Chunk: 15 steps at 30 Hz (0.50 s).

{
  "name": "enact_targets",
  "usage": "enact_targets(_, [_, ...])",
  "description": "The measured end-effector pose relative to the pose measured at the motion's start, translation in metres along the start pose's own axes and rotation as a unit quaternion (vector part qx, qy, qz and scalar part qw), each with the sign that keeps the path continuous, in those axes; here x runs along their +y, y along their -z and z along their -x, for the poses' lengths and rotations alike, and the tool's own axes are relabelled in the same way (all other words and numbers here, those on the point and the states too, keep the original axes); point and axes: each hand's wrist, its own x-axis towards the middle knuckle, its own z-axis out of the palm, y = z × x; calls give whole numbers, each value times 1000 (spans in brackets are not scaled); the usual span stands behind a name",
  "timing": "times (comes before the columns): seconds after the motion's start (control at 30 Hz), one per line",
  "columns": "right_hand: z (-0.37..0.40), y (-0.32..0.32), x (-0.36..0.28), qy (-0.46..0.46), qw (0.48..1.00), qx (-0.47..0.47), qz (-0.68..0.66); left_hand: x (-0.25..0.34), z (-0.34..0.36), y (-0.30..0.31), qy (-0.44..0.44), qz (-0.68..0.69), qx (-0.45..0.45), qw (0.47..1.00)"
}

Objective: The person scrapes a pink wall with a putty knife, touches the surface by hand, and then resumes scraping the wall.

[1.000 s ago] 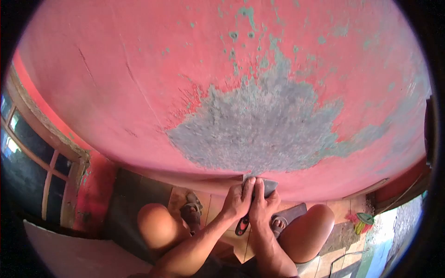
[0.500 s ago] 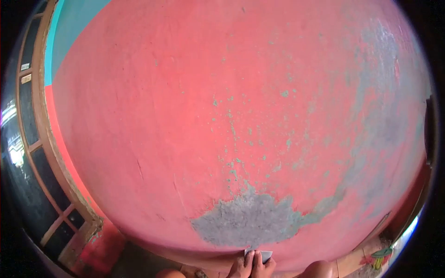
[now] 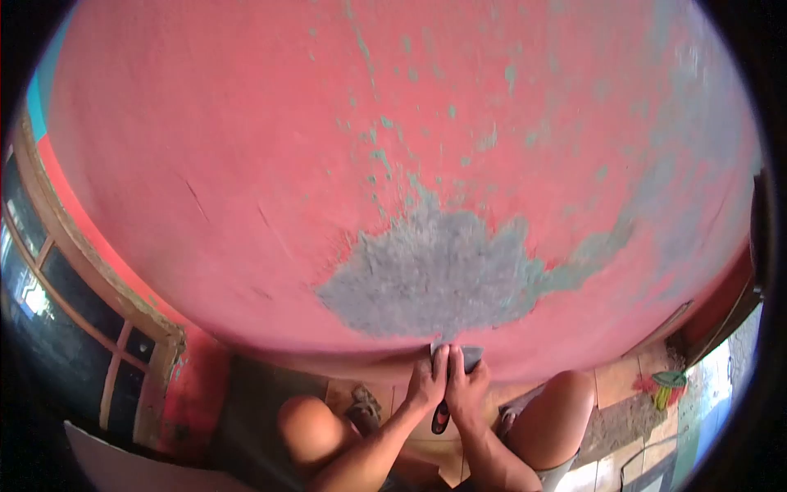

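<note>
Both hands grip one scraper [image 3: 473, 356] with a wide metal blade and a dark, red-marked handle whose end shows below them. My left hand [image 3: 425, 383] is closed on its left side, thumb pointing up along the blade. Close beside it, my right hand [image 3: 468, 385] is closed on the right side, thumb also up. The blade's edge meets the pink wall [image 3: 246, 180] just under a bare grey patch [image 3: 430, 275] with ragged edges. Greenish flecks dot the paint above the patch.
My bent knees [image 3: 566, 410] flank my arms over a tiled floor [image 3: 619, 385]. A wood-framed window [image 3: 82, 303] stands at the left. Lower right lies a red, green and yellow bundle [image 3: 666, 389]. A pale panel edge [image 3: 139, 467] shows at lower left.
My view has tilted down, so the wall patch and hands sit higher in the picture. My forearms, knees and the scraper's handle now show. Both hands keep their hold just below the patch.
</note>
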Motion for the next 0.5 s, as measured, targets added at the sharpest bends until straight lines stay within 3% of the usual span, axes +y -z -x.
enact_targets(0.1, [-8, -6, -24, -14, 999, -15, -24, 14, -7, 5, -68, -1, 40, 997])
enact_targets(0.13, [-8, -6, -30, -16, 999, -25, -13, 27, -5, 9, -25, 45, 45, 998])
enact_targets(0.2, [-8, -7, -20, 24, 1000, -17, -1, -2, -5, 2, -30, 40, 32, 998])
enact_targets(0.3, [-3, -8, -6, -10, 999, 3, -41, 0, -2, 3, -5, 44, 11, 999])
enact_targets(0.37, [-7, -6, -12, -26, 999, -15, -28, 3, -1, -2, -42, 75, 50, 995])
enact_targets(0.47, [-3, 3, -3, -31, 999, -15, 11, 6, 2, 3, 75, 53, 6, 996])
enact_targets(0.5, [-4, 0, -2, -11, 1000, -5, 17, 3, 0, 3, 33, 62, 13, 997])
